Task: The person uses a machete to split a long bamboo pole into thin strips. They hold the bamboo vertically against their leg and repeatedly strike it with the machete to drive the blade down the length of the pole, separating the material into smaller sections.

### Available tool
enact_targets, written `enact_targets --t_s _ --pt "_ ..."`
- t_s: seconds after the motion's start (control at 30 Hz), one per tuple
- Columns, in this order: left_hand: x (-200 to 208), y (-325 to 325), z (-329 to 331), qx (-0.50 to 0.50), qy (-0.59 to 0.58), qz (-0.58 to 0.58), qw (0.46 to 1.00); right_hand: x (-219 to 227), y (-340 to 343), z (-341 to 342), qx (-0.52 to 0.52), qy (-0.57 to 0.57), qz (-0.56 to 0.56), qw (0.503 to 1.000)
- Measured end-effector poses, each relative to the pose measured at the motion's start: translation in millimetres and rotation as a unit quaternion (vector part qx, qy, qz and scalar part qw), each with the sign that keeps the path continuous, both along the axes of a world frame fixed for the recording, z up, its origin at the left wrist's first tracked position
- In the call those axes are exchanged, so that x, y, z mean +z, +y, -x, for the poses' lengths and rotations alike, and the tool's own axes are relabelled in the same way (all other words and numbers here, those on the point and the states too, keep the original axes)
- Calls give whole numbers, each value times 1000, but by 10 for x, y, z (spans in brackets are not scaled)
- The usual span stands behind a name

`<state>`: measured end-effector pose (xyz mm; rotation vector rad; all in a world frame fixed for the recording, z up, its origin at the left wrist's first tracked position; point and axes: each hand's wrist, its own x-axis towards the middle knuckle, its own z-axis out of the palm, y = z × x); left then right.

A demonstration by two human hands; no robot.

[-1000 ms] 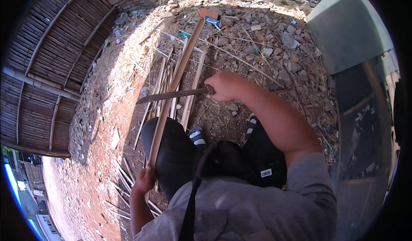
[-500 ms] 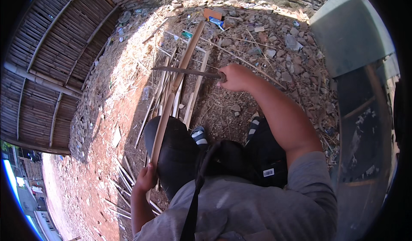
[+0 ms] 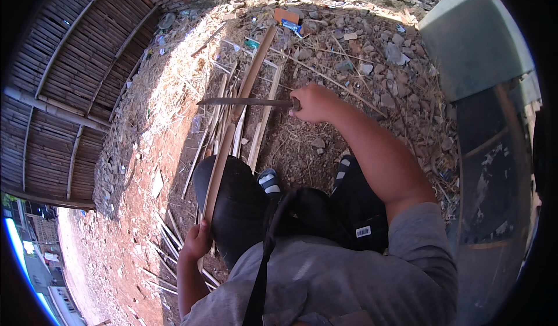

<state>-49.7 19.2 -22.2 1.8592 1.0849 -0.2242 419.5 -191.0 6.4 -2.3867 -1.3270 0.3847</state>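
My left hand is closed around the near end of a long split bamboo strip, which slants forward along my left thigh. My right hand grips the handle of a machete, its long dark blade pointing left. That blade crosses the strip's far part; whether it touches the bamboo I cannot tell. Beneath and beside the blade lie more split bamboo pieces on the ground, partly covered by the held strip and my knee.
Thin bamboo slivers are scattered beside my left forearm. Stones and rubble cover the ground ahead and right. A woven bamboo wall stands left, a grey-green panel right. My sandalled feet are close by.
The machete has shifted slightly left, and its tip has swung a little toward me. My left hand and the bamboo strip stay nearly in place.
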Motion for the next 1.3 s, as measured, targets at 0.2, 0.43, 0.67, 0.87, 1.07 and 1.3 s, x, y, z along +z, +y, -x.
enact_targets --t_s 0.2,0.43,0.67,0.87,1.07,1.3 --pt "24 -3 -15 -6 -4 4 1000 67 -51 -19 -38 57 -22 997" --pt "-26 31 30 8 -22 30 999 138 156 488 142 18 58 988" --pt "-15 7 12 12 -19 26 999 70 102 306 99 -32 23 994" --pt "27 -23 -33 16 -9 14 1000 -17 -66 -42 -15 6 -44 999" --pt "-1 -26 -14 5 -17 10 1000 23 -19 78 11 37 -48 998" --pt "-48 24 28 14 -20 19 1000 23 107 290 91 26 0 996"
